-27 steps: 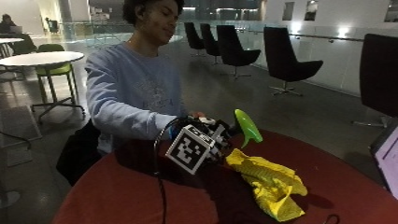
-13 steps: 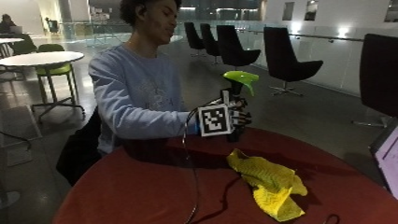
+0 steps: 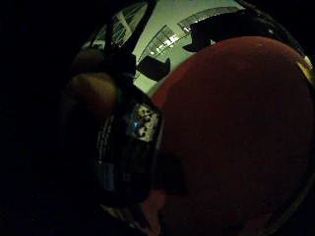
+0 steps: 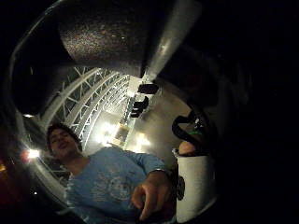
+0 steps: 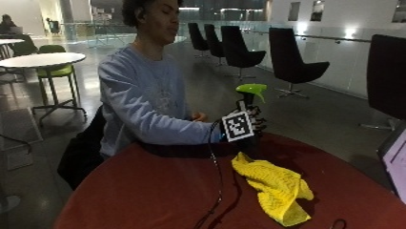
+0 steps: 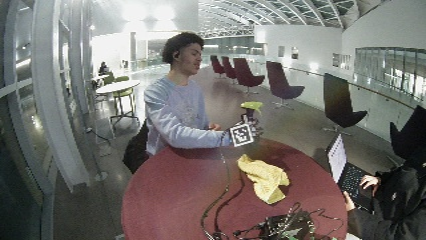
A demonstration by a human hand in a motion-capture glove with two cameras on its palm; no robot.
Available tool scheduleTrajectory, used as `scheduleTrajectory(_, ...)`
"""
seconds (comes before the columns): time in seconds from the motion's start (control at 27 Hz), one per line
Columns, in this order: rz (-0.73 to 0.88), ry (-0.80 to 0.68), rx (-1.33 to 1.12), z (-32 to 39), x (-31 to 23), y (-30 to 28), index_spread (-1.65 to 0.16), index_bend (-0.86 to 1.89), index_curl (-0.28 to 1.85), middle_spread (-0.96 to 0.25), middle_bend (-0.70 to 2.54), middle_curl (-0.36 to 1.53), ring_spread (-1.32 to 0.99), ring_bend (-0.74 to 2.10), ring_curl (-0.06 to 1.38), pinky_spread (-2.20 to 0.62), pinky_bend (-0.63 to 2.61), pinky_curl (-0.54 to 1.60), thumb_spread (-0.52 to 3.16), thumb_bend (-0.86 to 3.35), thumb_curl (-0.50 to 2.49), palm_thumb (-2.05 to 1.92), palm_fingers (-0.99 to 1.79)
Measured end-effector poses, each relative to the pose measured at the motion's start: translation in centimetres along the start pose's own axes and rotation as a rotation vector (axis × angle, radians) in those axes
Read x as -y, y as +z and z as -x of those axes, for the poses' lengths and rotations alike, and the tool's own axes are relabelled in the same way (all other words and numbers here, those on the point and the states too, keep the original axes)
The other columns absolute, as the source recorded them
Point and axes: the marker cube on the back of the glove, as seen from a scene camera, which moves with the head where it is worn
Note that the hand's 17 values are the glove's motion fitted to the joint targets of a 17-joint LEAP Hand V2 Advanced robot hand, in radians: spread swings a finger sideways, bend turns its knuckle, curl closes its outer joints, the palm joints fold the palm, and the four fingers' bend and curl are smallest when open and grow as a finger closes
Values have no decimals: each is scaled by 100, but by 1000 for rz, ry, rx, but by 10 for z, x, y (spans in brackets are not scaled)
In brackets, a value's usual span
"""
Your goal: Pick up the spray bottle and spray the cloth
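In the outside view my gloved right hand (image 5: 252, 120) grips the neck of a dark spray bottle with a bright green spray head (image 5: 251, 89). The bottle stands upright over the far edge of the round red table (image 5: 146, 191). A crumpled yellow cloth (image 5: 273, 188) lies on the table just in front of and below the bottle, apart from it. The wide outside view shows the same: hand (image 6: 249, 128), green head (image 6: 251, 105), cloth (image 6: 265, 177). The little finger side palm view is filled by the bottle's dark labelled body (image 3: 130, 147) against the red tabletop (image 3: 236, 137).
My bare left hand (image 4: 152, 193) hangs near my chest. A cable (image 5: 216, 191) runs across the table from the glove. A laptop (image 6: 341, 165) with another person's hands sits at the right edge, and a tangle of wires and a device (image 6: 283, 227) at the front.
The gloved hand has lifted the spray bottle from low and tilted beside the cloth to upright above the table edge. The cloth has stayed where it was.
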Motion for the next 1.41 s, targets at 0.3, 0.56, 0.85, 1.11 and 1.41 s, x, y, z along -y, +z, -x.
scheduleTrajectory(0.3, -8, 59, -44, -11, 0, 0, -29, 11, 26, -4, 22, 46, 3, 41, 35, 24, 29, 37, 74, -3, 79, 100, 82)
scheduleTrajectory(0.56, -49, 66, -61, 11, -34, -43, -29, 11, 27, -3, 21, 44, 4, 38, 35, 24, 23, 36, 90, -6, 68, 80, 66)
scheduleTrajectory(0.85, -136, 145, -491, 12, -125, -141, -30, 17, 30, -3, 22, 44, 5, 30, 32, 23, 17, 33, 100, -3, 62, 77, 65)
scheduleTrajectory(1.11, -215, 259, -754, -7, -222, -223, -31, 16, 31, -3, 23, 43, 5, 29, 31, 23, 15, 31, 105, -3, 57, 73, 66)
scheduleTrajectory(1.41, -253, 341, -918, -13, -276, -276, -31, 16, 32, -4, 26, 43, 5, 32, 32, 24, 14, 29, 107, -2, 53, 74, 69)
